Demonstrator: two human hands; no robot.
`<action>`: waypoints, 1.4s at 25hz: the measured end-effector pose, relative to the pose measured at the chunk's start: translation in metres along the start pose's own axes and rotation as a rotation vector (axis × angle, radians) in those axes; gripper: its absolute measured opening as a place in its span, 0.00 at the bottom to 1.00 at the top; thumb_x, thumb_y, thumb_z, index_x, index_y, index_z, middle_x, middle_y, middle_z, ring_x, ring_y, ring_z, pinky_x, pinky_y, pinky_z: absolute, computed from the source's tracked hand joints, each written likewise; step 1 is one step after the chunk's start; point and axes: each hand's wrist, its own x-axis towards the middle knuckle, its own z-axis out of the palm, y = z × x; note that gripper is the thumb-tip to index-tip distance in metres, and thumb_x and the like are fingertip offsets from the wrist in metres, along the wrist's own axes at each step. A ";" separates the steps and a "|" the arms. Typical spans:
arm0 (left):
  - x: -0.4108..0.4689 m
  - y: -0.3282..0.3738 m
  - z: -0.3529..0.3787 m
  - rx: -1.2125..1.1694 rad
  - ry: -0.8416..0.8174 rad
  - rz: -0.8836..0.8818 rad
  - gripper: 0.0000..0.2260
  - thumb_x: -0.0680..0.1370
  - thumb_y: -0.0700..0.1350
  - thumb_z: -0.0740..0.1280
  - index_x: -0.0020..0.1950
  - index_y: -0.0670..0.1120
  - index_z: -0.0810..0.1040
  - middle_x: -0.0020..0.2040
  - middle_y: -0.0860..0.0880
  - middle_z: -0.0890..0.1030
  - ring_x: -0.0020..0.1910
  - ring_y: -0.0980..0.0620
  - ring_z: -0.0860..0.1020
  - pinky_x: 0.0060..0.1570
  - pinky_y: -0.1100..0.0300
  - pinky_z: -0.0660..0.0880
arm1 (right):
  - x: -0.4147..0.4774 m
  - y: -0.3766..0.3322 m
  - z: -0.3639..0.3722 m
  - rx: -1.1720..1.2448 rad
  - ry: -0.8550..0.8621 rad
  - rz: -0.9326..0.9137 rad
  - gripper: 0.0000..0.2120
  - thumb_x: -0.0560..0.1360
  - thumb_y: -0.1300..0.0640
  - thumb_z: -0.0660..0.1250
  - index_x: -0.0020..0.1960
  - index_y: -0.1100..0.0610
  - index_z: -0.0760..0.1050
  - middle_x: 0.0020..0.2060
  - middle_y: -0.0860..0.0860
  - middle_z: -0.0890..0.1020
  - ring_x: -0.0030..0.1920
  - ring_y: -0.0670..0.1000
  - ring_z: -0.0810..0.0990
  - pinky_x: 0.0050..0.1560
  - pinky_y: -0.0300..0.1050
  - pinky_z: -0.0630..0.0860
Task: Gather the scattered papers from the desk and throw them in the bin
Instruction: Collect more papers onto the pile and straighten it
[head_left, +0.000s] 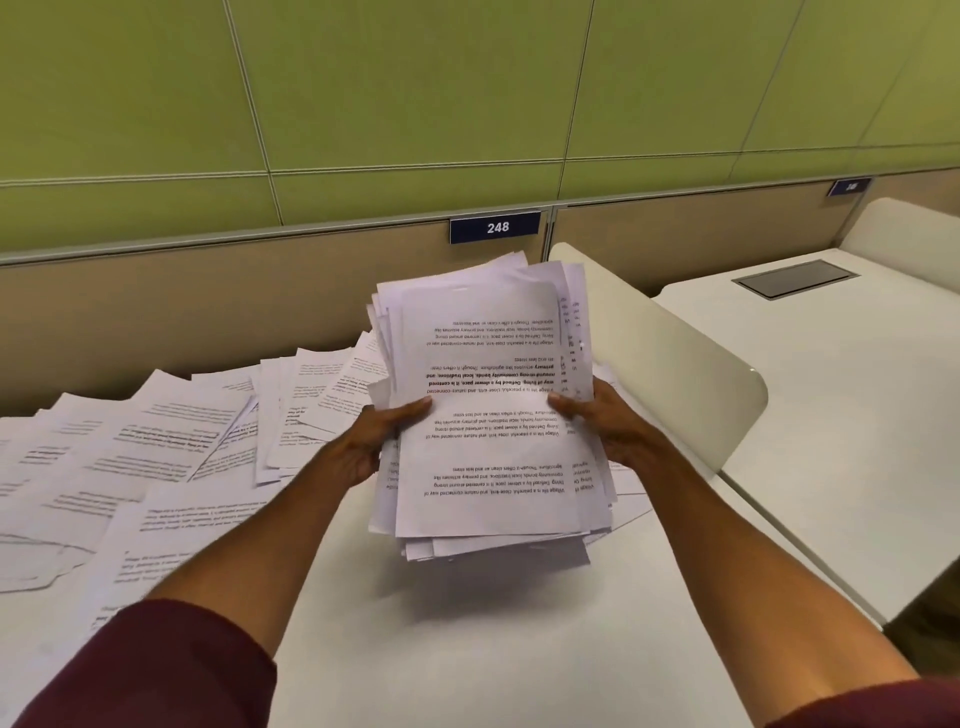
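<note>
A thick, uneven stack of printed white papers is held tilted above the white desk. My left hand grips its left edge, thumb on the top sheet. My right hand grips the right edge the same way. Several more printed sheets lie scattered and overlapping across the left half of the desk. No bin is in view.
A beige partition with a blue "248" label runs behind the desk, green wall panels above it. A cream side divider separates this desk from the neighbouring desk, which has a grey cable hatch.
</note>
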 end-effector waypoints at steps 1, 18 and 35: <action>0.001 -0.004 -0.008 0.036 0.031 -0.016 0.33 0.60 0.52 0.82 0.62 0.44 0.79 0.59 0.43 0.82 0.58 0.41 0.80 0.61 0.41 0.74 | 0.003 0.003 0.002 -0.002 -0.002 0.005 0.17 0.74 0.63 0.70 0.63 0.60 0.75 0.55 0.58 0.84 0.53 0.61 0.84 0.50 0.58 0.82; 0.015 0.061 0.033 0.137 0.315 0.596 0.24 0.69 0.31 0.73 0.64 0.36 0.72 0.55 0.43 0.81 0.47 0.51 0.82 0.41 0.63 0.81 | 0.028 -0.040 0.018 0.008 0.260 -0.427 0.15 0.76 0.62 0.69 0.62 0.63 0.74 0.54 0.55 0.84 0.50 0.55 0.85 0.50 0.56 0.82; 0.033 0.067 0.080 0.270 0.463 0.777 0.10 0.74 0.36 0.71 0.51 0.47 0.75 0.47 0.44 0.81 0.46 0.43 0.81 0.45 0.50 0.81 | 0.070 -0.019 -0.004 -0.049 0.267 -0.391 0.06 0.70 0.54 0.75 0.46 0.49 0.81 0.45 0.53 0.86 0.45 0.58 0.85 0.49 0.61 0.82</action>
